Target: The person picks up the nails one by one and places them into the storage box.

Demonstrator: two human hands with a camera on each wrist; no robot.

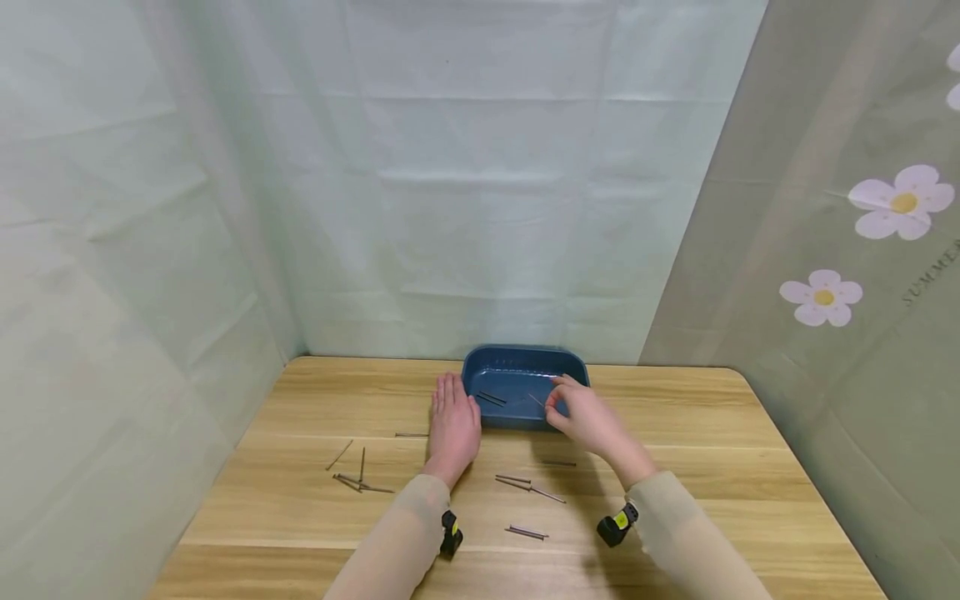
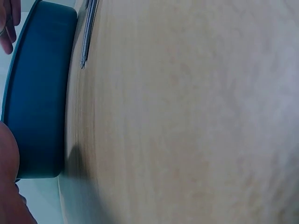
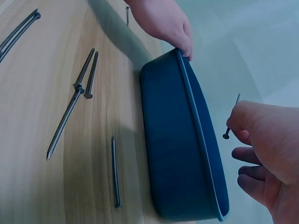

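Observation:
A blue rectangular bin point(image 1: 517, 422) sits at the back of the table. My left hand point(image 1: 455, 427) rests along its left side with fingers extended, and in the right wrist view its thumb touches the rim. Over the bin's right part, my right hand point(image 1: 588, 417) pinches a nail point(image 3: 226, 136) between thumb and fingertips, its head pointing down in the right wrist view and its other fingers loosely bent. A couple of dark nails point(image 1: 491, 399) lie on the bin's floor.
Loose nails are scattered on the wooden table point(image 1: 675, 433): a cluster of nails point(image 1: 360, 485) at left, one nail point(image 1: 411, 435) beside the left hand, crossed nails point(image 3: 77, 88) before the bin, one nail point(image 3: 115, 172) close to its wall, and paired nails point(image 1: 527, 532) nearer the front. Cloth curtains point(image 1: 487, 208) stand behind.

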